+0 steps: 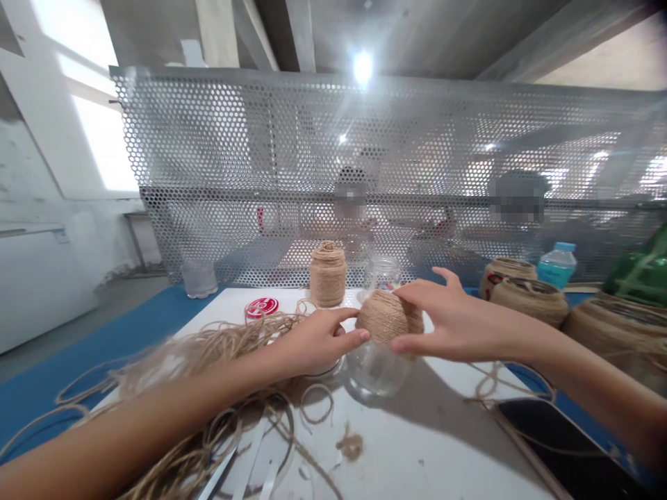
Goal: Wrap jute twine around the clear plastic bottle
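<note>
A rounded wad of tan jute twine (383,318) sits just above a clear glass jar (376,378) on the white board; whether it is loose or wound on the jar, I cannot tell. My right hand (442,316) grips the twine from the right, thumb low and fingers over the top. From the left, my left hand (323,340) pinches at its edge with thumb and index finger; the other fingers are curled and partly hidden. Behind stands a twine-wrapped jar (328,278), beside another clear glass jar (383,273). Loose twine (229,347) lies heaped under my left forearm.
A red lid (261,307) lies at the back left. A scissor-like blade (219,476) and a phone (560,444) rest near the front. Twine-wrapped jars (529,300) and a blue-liquid bottle (557,266) stand right. Behind a perforated metal screen (292,139), other people sit.
</note>
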